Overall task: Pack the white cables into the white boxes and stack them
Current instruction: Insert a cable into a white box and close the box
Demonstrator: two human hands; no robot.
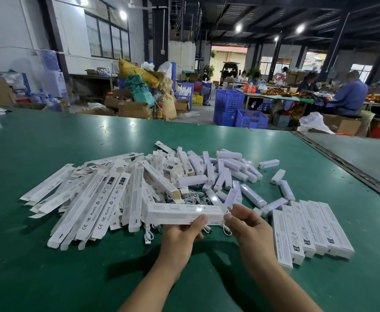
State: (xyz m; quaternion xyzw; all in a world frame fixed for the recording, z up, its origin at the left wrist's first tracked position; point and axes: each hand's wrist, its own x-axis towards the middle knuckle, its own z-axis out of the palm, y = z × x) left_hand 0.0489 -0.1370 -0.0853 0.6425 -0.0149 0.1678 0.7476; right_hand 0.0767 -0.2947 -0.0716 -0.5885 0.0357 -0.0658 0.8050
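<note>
My left hand [182, 235] grips a long white box [184, 213] held level above the green table [49, 266]. My right hand [247, 224] is at the box's right end, thumb and forefinger pinching a bit of white cable [227, 213] at the opening. Loose white cables [149, 236] with USB plugs lie on the table under the box. A row of several closed white boxes [312, 230] lies side by side to the right.
A heap of flat, unfolded white boxes [90, 199] spreads across the left and middle. Several white lamp bars [229, 174] are scattered behind the hands. A metal seam [351, 167] runs diagonally at the table's right. Crates, cartons and seated people fill the background.
</note>
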